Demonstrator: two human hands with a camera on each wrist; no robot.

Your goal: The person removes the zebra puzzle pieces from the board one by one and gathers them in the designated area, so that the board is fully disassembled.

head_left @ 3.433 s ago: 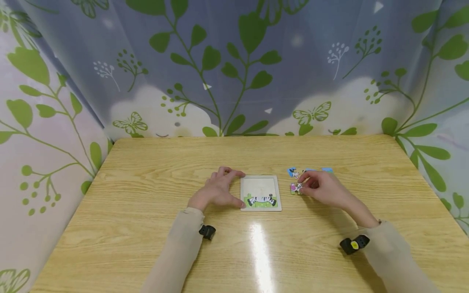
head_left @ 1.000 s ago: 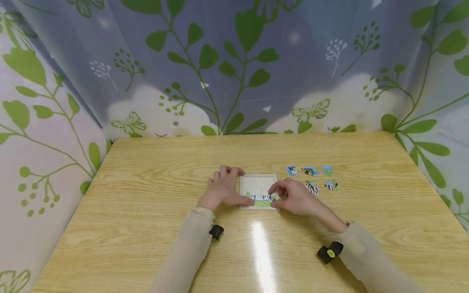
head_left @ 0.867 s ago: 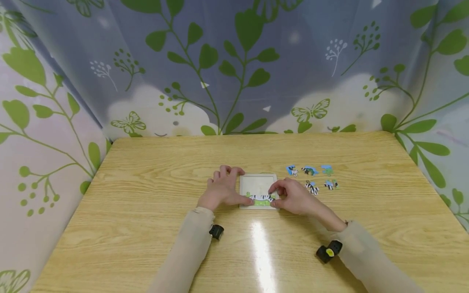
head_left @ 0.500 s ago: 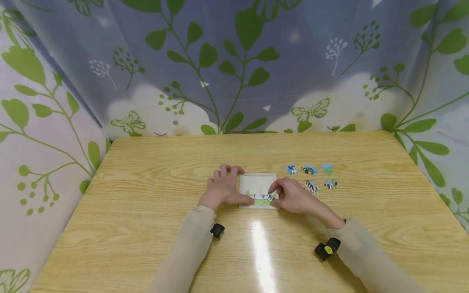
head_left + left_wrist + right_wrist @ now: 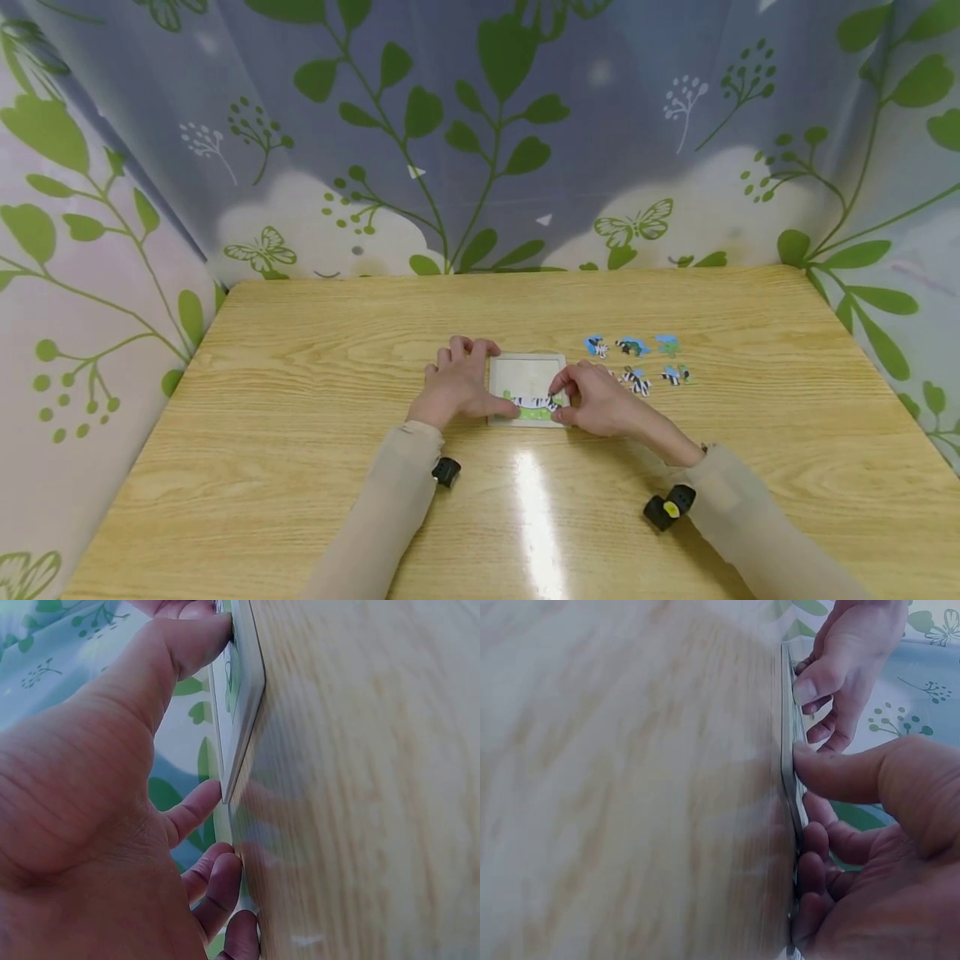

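Observation:
A shallow square puzzle tray (image 5: 528, 357) with a pale rim lies flat on the table. Fitted puzzle pieces (image 5: 534, 412), printed with zebra stripes over green, fill its lower part; its upper part shows bare backing. My left hand (image 5: 459, 392) lies at the tray's left side, its thumb on the pieces and its index fingertip at the far left corner. At the lower right corner, thumb and index finger of my right hand (image 5: 600, 402) pinch a piece, mostly hidden beneath them. In the right wrist view, the right thumb (image 5: 840, 774) rests on the tray's near edge.
Several loose puzzle pieces (image 5: 632, 347) lie in two rows right of the tray, one partly behind my right hand. The wooden table (image 5: 315, 350) ends at a leaf-patterned curtain (image 5: 480, 150) behind it and at both sides.
My right hand has moved left from the loose pieces to the tray's lower right corner. My left thumb has slid inward onto the fitted pieces. Over the last second both hands stay nearly still.

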